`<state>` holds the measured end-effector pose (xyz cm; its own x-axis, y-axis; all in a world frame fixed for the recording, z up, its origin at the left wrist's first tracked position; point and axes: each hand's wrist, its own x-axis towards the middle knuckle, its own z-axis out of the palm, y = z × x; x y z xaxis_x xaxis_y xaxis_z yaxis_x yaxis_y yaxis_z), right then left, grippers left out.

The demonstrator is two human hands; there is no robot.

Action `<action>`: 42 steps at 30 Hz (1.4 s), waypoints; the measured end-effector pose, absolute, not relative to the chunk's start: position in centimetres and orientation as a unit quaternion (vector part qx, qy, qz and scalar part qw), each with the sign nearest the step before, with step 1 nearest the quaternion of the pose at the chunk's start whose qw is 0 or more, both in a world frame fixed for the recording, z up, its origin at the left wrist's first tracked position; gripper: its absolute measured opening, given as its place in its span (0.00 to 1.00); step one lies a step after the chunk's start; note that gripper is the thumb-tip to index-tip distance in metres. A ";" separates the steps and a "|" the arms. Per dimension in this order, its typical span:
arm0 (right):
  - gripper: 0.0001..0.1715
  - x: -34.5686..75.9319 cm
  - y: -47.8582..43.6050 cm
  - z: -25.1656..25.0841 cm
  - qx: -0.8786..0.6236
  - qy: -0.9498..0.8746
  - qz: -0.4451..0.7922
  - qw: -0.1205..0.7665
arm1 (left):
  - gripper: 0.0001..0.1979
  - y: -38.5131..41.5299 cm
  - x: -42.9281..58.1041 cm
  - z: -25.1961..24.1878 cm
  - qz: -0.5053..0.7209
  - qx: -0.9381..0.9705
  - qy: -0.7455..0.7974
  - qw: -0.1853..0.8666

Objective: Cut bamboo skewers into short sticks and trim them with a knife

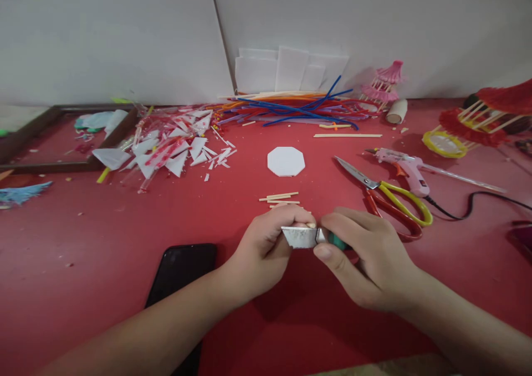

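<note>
My right hand [366, 254] is closed round the green handle of a short knife [300, 237]. Its broad, scuffed blade points left, toward my other hand. My left hand [266, 248] is curled behind the blade, with the pale end of a thin wooden stick [311, 225] showing at its fingertips; the rest of that stick is hidden. Just beyond my hands lie several short cut sticks [280, 197] on the red table. Farther back, a white octagonal piece [286, 161] lies flat.
Scissors [369, 183] and a pink glue gun [405, 168] with a black cord lie at right. A black phone [183, 271] is by my left forearm. Scraps [178, 143], coloured pipe cleaners [299, 110] and white sheets [291, 68] line the back. Stick models [477, 121] stand at right.
</note>
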<state>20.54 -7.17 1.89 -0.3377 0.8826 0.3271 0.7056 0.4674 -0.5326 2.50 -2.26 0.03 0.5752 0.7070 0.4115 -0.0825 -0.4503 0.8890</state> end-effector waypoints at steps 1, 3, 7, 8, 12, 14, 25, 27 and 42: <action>0.13 20.6 -7.2 1.9 -0.494 -0.804 0.149 0.297 | 0.12 -2.3 2.5 0.0 0.411 0.748 0.211 0.477; 0.13 20.6 -7.2 1.9 -0.493 -0.804 0.145 0.299 | 0.13 -2.3 2.4 0.0 0.411 0.751 0.214 0.470; 0.13 20.7 -7.2 2.0 -0.491 -0.805 0.152 0.296 | 0.11 -2.3 2.4 0.1 0.410 0.754 0.222 0.462; 0.14 20.8 -7.2 2.0 -0.490 -0.805 0.157 0.295 | 0.10 -2.3 2.4 0.2 0.407 0.756 0.224 0.461; 0.15 20.9 -7.2 2.0 -0.479 -0.811 0.169 0.290 | 0.11 -2.3 2.3 0.4 0.396 0.768 0.219 0.453; 0.14 20.9 -7.3 2.0 -0.474 -0.816 0.163 0.287 | 0.11 -2.2 2.3 0.5 0.393 0.776 0.214 0.444; 0.17 24.1 -5.8 2.8 -0.632 -0.700 0.015 0.334 | 0.11 -3.1 1.9 1.0 0.407 0.797 0.169 0.412; 0.15 23.7 -6.0 2.9 -0.589 -0.732 0.046 0.339 | 0.10 -2.9 2.0 0.7 0.418 0.773 0.223 0.422; 0.14 20.5 -7.2 1.9 -0.491 -0.811 0.113 0.298 | 0.13 -2.6 2.2 0.5 0.413 0.749 0.239 0.459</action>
<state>20.48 -7.23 1.89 -0.3406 0.8632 0.3726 0.7288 0.4928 -0.4754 2.20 -2.58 0.52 0.5450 0.7372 0.3994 -0.0211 -0.4641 0.8855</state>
